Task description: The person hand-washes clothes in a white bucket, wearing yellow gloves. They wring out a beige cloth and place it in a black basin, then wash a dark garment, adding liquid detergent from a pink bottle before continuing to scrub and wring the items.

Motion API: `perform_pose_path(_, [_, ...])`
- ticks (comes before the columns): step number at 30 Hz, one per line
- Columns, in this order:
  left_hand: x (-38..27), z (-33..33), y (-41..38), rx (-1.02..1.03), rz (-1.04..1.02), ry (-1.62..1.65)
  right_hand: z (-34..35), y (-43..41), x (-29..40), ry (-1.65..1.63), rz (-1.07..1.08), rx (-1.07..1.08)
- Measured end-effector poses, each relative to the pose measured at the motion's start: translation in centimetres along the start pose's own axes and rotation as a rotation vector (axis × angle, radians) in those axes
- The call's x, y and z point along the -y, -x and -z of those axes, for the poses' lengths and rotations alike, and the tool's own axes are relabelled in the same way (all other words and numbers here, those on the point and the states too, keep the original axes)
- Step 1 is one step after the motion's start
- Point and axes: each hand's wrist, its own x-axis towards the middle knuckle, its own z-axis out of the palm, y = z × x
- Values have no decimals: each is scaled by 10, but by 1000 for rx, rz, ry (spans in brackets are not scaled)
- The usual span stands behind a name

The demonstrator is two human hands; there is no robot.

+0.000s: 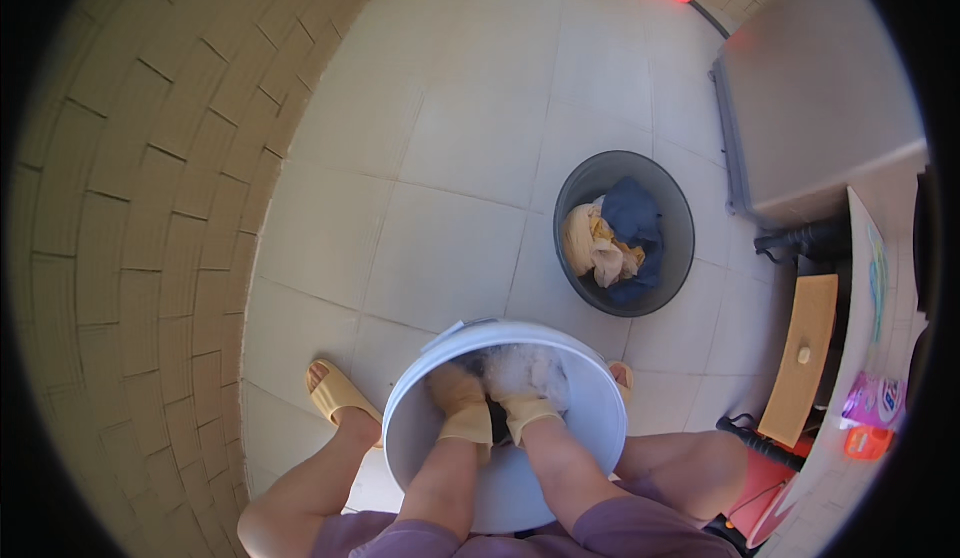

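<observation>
Between my knees stands a white bucket (616, 427) holding soap suds (525, 369) and dark material that looks like wet cloth. Both of my hands reach down into it, wearing pale yellow rubber gloves. My left hand (459, 406) is at the left inside, its fingers lost in the murky water. Close beside it, my right hand (525, 409) dips under the foam, so its fingers are hidden too. Whether either hand grips anything cannot be seen.
A grey tub (679, 258) ahead to the right contains navy cloth (630, 209) and beige cloth (577, 239). Along the right are a wooden drawer front (801, 363), a purple packet (874, 400), an orange container (868, 443) and a red bucket (757, 487). A tiled wall (172, 183) rises at left.
</observation>
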Motion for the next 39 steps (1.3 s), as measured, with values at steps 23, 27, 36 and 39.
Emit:
perform_pose_path(23, [-6, 172, 102, 630, 323, 1945, 180, 202, 100, -559, 720, -338])
perform_pose_path(27, [15, 153, 93, 643, 347, 1863, 154, 232, 123, -398, 549, -530])
perform_pose_path(36, [13, 114, 68, 727, 292, 1951, 155, 146, 108, -534, 325, -688])
perform_pose_path(39, [-5, 146, 87, 674, 355, 1845, 156, 190, 122, -568, 369, -668])
